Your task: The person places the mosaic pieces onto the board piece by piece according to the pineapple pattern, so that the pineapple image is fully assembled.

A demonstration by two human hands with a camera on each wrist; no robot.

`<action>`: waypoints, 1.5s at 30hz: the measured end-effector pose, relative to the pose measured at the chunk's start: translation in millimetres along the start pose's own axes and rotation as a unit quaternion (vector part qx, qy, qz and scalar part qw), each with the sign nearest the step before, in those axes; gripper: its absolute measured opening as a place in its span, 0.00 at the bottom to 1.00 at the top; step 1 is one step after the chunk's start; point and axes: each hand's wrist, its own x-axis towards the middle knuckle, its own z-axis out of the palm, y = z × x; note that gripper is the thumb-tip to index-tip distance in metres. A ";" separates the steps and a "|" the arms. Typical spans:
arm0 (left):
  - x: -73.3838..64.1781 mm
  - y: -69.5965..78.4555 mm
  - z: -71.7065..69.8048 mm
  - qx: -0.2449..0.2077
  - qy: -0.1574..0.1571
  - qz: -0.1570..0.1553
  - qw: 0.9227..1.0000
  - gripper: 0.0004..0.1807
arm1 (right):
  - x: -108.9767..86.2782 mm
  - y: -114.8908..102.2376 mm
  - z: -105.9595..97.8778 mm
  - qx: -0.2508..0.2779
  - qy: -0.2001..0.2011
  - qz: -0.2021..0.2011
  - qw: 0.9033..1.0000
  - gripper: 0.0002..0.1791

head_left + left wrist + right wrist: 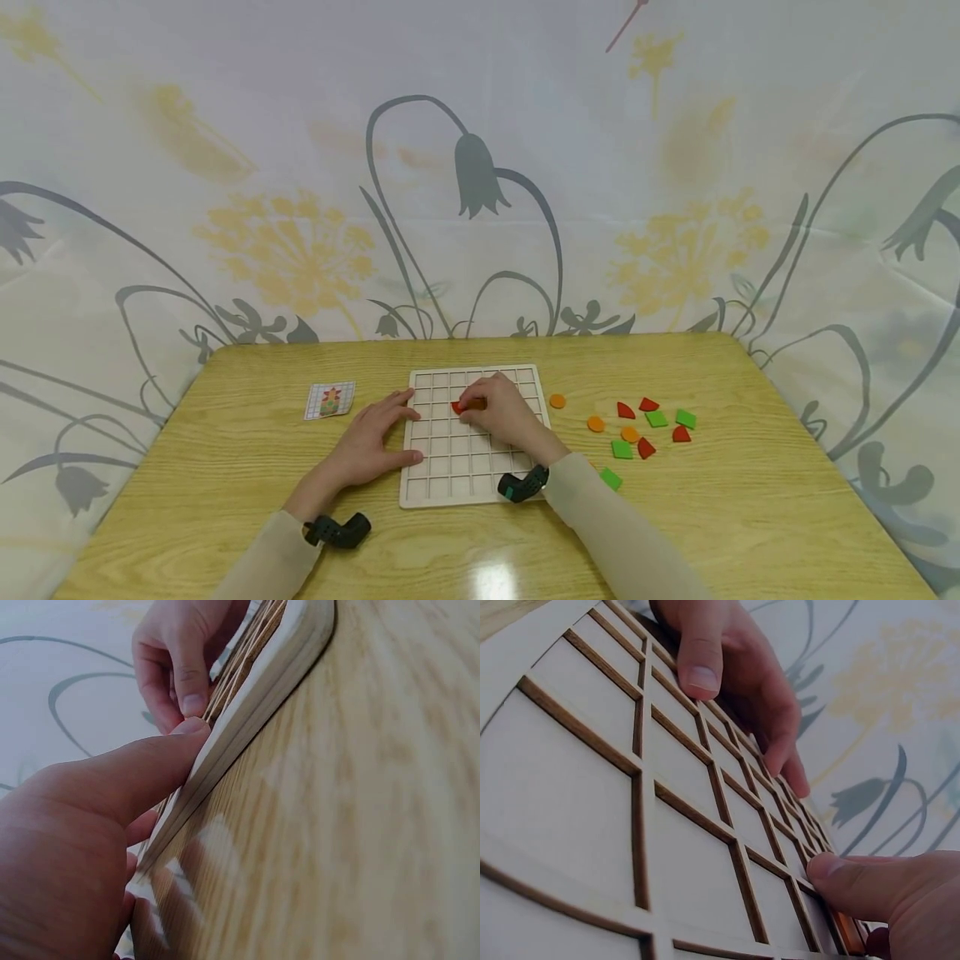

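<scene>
Placement appears under way: red piece (456, 407) is pinched by right hand (504, 410) at grid board (459, 486), whose edge is touched by spread left hand (365, 446); square seating seems required.

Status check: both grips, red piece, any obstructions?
Left grip at left edge of grid board. Right grip pinching red piece at board; seating unclear. No obstruction seen; loose pieces off to the right.
</scene>
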 end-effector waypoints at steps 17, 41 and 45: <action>2.4 -0.5 -1.8 0.012 -0.002 -0.002 1.000 0.29 | 3.6 2.6 2.1 -0.001 -0.007 0.006 1.000 0.08; 0.9 1.4 -1.7 0.005 -0.002 0.001 1.000 0.29 | -34.6 52.6 -67.4 0.050 0.082 0.054 0.994 0.09; 0.6 0.7 -0.1 0.005 -0.002 0.000 1.000 0.29 | -52.4 73.1 -82.7 0.039 0.092 0.075 0.992 0.09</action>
